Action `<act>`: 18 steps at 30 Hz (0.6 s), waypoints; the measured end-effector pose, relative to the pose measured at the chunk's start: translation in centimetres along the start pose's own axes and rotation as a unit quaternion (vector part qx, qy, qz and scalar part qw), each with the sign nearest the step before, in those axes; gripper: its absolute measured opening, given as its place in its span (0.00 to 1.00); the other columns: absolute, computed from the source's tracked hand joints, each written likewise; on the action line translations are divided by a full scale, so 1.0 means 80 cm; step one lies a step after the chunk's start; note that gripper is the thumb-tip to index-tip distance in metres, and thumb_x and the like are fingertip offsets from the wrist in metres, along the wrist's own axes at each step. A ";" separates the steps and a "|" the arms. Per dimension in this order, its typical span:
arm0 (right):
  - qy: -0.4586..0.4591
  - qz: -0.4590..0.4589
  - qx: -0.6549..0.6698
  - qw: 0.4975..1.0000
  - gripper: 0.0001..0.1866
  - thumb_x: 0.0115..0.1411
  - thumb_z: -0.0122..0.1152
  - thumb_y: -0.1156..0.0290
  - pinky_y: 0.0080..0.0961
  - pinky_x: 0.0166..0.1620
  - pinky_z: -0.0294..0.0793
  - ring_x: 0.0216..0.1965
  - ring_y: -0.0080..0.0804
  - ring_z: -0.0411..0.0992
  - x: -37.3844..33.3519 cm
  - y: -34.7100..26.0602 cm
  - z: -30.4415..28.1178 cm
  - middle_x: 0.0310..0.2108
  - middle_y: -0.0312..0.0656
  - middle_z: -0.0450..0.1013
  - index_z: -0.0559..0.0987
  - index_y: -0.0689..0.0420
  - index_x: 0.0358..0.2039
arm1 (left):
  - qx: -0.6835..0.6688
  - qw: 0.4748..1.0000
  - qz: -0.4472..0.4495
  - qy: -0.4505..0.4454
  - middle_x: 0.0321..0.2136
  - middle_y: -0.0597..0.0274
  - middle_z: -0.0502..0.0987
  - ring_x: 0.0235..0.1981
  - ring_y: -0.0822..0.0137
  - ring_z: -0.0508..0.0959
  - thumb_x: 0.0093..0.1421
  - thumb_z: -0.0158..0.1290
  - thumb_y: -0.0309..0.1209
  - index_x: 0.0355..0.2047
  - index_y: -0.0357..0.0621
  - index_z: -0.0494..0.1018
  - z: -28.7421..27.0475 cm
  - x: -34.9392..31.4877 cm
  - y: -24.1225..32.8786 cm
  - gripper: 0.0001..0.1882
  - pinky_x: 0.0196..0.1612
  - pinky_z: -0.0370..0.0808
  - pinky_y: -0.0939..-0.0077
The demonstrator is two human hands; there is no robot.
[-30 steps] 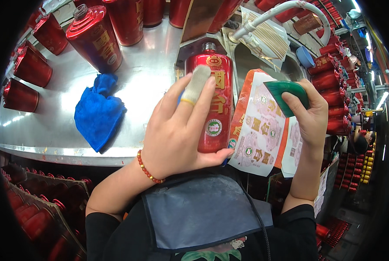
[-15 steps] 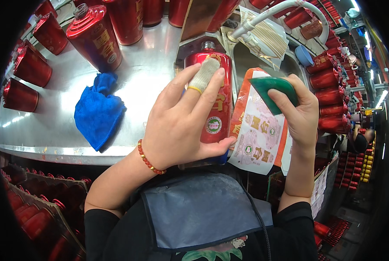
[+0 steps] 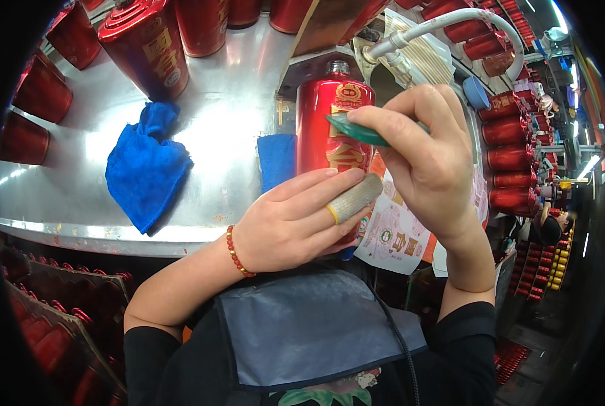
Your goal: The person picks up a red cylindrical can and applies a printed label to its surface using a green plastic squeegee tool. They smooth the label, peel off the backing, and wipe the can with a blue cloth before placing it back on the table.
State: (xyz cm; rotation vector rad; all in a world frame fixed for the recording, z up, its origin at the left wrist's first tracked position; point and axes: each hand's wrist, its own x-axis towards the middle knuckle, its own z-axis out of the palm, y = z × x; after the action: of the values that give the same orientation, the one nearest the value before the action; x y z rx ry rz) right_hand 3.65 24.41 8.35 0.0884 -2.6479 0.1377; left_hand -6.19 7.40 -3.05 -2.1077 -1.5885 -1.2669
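A glossy red bottle [image 3: 314, 132] with gold lettering and a bare threaded neck lies in front of me, its neck pointing away. My left hand [image 3: 295, 220] is wrapped across its lower end, fingers close together and thumb mostly hidden. One finger wears a knitted cover [image 3: 356, 199] with a yellow edge. In a pinch, my right hand [image 3: 427, 152] holds a green scraper [image 3: 360, 130], whose pointed corner is over the gold lettering. Whether the scraper touches the bottle, I cannot tell. Partly under my right hand is a printed decal sheet [image 3: 398, 237].
A crumpled blue cloth [image 3: 146, 179] lies on the metal table [image 3: 228, 122]. Several red bottles [image 3: 146, 51] stand at the far left. Beyond the bottle, a tap [image 3: 444, 20] arches over a sink, near a blue bowl [image 3: 476, 93]. Racked red bottles [image 3: 509, 159] line the right.
My left hand has slid down to the bottle's lower end, uncovering its upper front. My right hand has brought the scraper left from above the decal sheet to over the bottle.
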 end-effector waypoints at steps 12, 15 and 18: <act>-0.048 -0.027 -0.021 0.998 0.21 0.45 0.69 0.83 0.32 0.34 0.66 0.32 0.38 0.66 0.008 -0.010 -0.006 0.29 0.37 0.67 0.86 0.54 0.42 | -0.021 0.999 -0.022 0.026 0.54 0.51 0.80 0.61 0.57 0.77 0.55 0.66 0.34 0.47 0.40 0.82 0.004 -0.002 0.002 0.20 0.61 0.76 0.60; -0.035 -0.025 -0.026 0.999 0.21 0.45 0.69 0.82 0.31 0.34 0.66 0.32 0.37 0.66 0.009 -0.005 -0.006 0.29 0.37 0.67 0.86 0.54 0.43 | -0.010 1.000 -0.017 0.018 0.54 0.51 0.80 0.61 0.55 0.77 0.53 0.68 0.37 0.48 0.44 0.83 0.002 -0.003 0.002 0.21 0.60 0.77 0.58; -0.030 -0.012 -0.013 0.999 0.21 0.46 0.70 0.82 0.31 0.34 0.66 0.32 0.37 0.66 0.005 -0.002 -0.004 0.29 0.38 0.67 0.86 0.54 0.43 | -0.011 1.000 -0.018 0.014 0.54 0.51 0.80 0.60 0.55 0.77 0.54 0.69 0.37 0.48 0.44 0.83 0.003 -0.004 0.002 0.22 0.59 0.77 0.58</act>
State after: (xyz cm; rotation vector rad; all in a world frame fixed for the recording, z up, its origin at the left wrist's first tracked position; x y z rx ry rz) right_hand 3.45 24.24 8.86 0.1171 -2.7073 0.0950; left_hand -5.94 7.27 -3.34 -2.0729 -1.6156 -1.3261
